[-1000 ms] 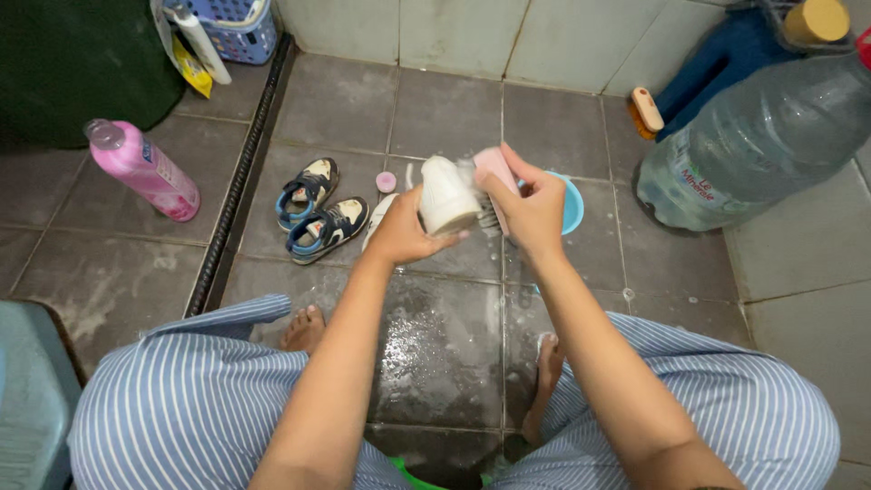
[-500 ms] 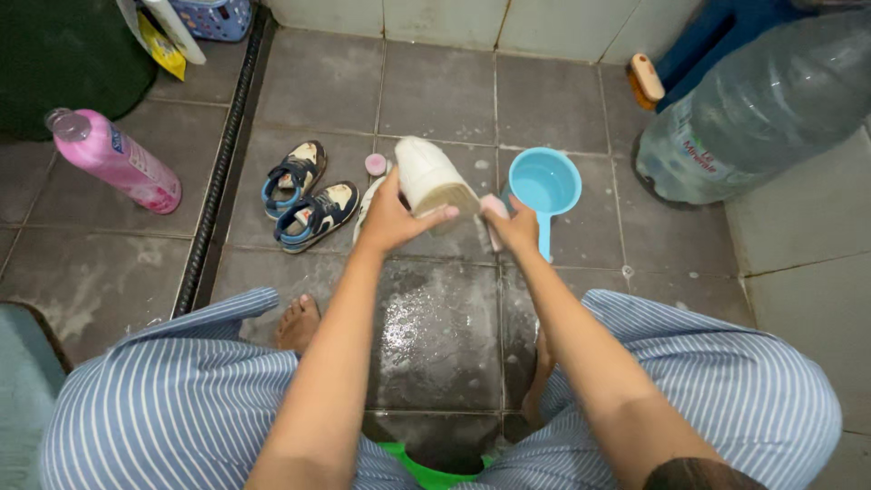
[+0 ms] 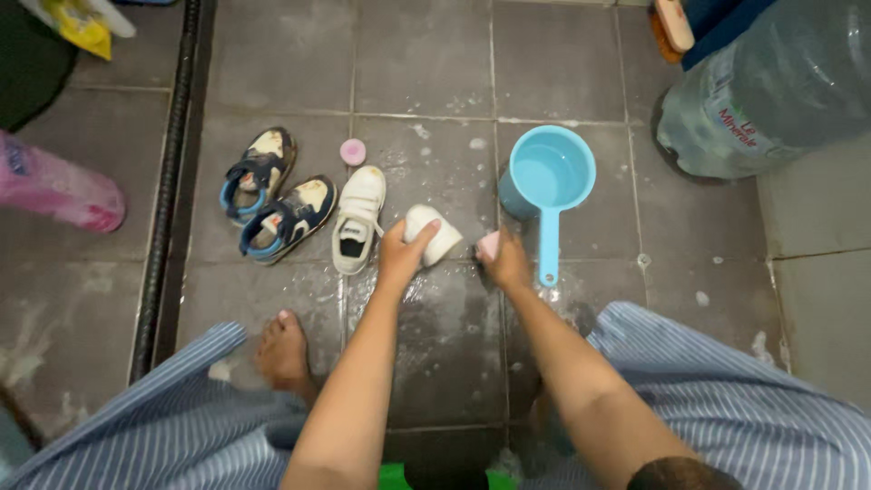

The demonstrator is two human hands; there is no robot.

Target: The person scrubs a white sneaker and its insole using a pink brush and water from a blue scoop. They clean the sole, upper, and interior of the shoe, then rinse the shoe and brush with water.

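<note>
Left hand (image 3: pixel 402 256): fingers closed over a small white shoe (image 3: pixel 434 234), held low over the wet grey tiled floor (image 3: pixel 426 82); thumb lies across the shoe's top. Only the shoe's rounded end shows past the hand; which end it is cannot be made out.

Right hand (image 3: pixel 506 263): curled about a small pink object (image 3: pixel 488 245), just beside the held shoe. The fingers hide most of it; its kind cannot be told from this view.

Second white shoe (image 3: pixel 358 220): strap type, upright on the floor, just left of the left hand, opening facing up.

Pair of dark blue and white sandals (image 3: pixel 277 193): side by side left of the white shoe, soiled at the toes.

Small pink round cap (image 3: pixel 352 151): on the tile just above the standing white shoe.

Light blue dipper (image 3: pixel 550 177): right of the hands, holding water, its handle pointing toward the person and ending near the right hand.

Large clear water bottle (image 3: pixel 771 86): top right, cut off by the frame edge.

Pink bottle (image 3: pixel 54 186): lying at far left, blurred and partly out of frame.

Floor drain channel (image 3: pixel 165 191): dark strip running up the left side.

Bare foot (image 3: pixel 283 352): on the floor below the sandals, partly covered by the blue striped garment (image 3: pixel 163 417) across both knees.
</note>
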